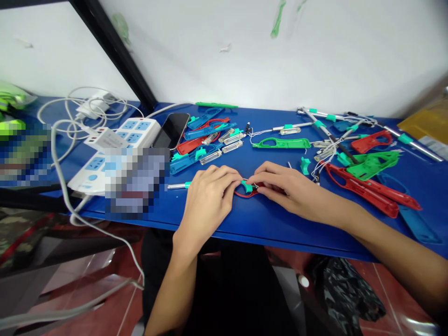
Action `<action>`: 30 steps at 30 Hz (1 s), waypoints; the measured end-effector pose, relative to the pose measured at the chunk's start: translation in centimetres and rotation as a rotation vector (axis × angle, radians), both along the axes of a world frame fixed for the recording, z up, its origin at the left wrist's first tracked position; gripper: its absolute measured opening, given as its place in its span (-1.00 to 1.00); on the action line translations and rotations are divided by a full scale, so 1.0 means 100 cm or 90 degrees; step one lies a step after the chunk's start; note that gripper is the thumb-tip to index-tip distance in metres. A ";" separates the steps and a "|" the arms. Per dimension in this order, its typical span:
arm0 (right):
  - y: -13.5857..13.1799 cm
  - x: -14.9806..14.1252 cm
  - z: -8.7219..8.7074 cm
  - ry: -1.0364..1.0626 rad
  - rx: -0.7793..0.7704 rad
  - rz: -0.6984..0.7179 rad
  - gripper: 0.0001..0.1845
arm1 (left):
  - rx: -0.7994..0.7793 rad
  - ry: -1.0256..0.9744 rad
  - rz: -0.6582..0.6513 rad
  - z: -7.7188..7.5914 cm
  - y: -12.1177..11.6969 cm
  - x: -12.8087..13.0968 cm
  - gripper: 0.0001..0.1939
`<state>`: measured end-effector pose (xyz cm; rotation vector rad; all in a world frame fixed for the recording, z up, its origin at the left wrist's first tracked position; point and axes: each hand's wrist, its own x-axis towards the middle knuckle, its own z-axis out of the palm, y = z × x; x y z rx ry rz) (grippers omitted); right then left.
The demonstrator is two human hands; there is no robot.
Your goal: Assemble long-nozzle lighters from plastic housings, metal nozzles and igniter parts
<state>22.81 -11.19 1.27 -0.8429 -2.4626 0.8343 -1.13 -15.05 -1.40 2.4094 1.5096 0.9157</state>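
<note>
Both hands meet over a red lighter casing (245,194) lying on the blue table near its front edge. My left hand (212,198) is closed, with thumb and fingertips pinching the casing's left part. My right hand (285,189) is closed too, its fingertips gathered over the right part; what they pinch is hidden. Between the fingertips a teal trigger piece (247,186) shows inside the casing. A metal tube (177,186) with a teal piece sticks out left of my left hand. A loose teal trigger (305,165) lies beyond my right hand.
Blue and red casings with clear fuel tanks (233,147) lie at the back left. A green casing (282,143), metal tubes with wires and more red casings (364,189) lie to the right. A phone (172,129) and a white power strip (82,175) with trailing cables are left.
</note>
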 end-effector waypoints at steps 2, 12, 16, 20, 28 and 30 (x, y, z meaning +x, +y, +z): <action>0.000 0.000 0.000 -0.001 -0.002 0.002 -0.69 | -0.005 0.000 0.017 0.002 -0.002 0.003 -0.84; 0.000 0.001 -0.002 0.003 -0.004 -0.006 -0.77 | -0.001 -0.021 0.051 0.003 -0.003 0.006 -0.84; 0.000 0.000 -0.002 -0.002 -0.008 -0.012 -0.81 | 0.012 -0.029 0.057 0.002 -0.003 0.007 -0.84; -0.001 -0.001 -0.003 -0.001 -0.010 -0.021 -0.84 | 0.019 -0.027 0.061 0.002 -0.003 0.007 -0.84; -0.002 -0.005 -0.009 0.007 0.038 -0.039 -0.88 | 0.050 0.009 0.038 0.000 -0.002 0.008 -0.86; -0.002 -0.005 -0.008 0.011 0.038 -0.038 -0.87 | 0.051 0.016 0.035 0.000 -0.002 0.008 -0.87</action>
